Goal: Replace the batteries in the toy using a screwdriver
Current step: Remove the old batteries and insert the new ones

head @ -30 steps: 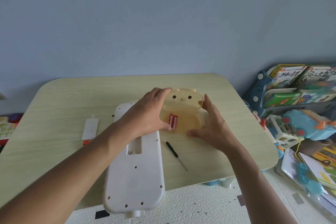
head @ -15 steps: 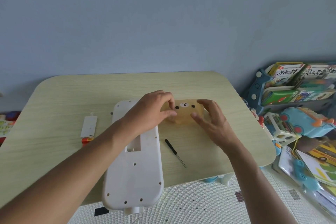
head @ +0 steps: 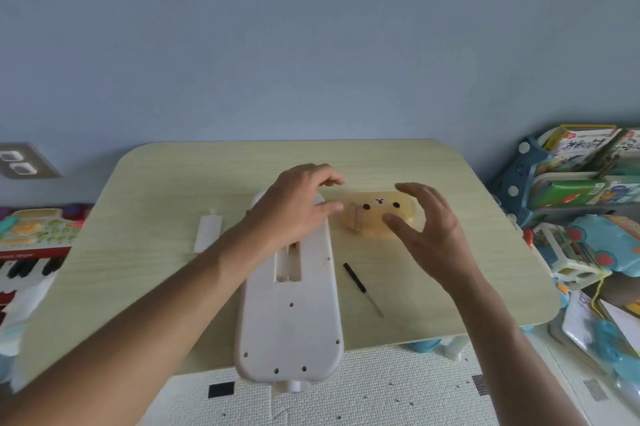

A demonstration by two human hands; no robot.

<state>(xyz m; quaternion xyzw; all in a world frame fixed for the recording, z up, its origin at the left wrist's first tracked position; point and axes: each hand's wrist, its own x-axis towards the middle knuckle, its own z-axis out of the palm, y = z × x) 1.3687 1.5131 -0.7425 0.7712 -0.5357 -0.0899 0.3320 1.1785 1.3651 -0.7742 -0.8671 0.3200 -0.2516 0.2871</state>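
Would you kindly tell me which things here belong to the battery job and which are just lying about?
Job:
white toy with open battery bay
battery cover
screwdriver
bear-face box
left hand
right hand

Lying about:
toy piano
books
blue toy

Single head-worn view: looks forward and down, close over table (head: 156,218); wall fills upper half of frame.

Home playroom, toy piano (head: 31,245), picture books (head: 585,148)
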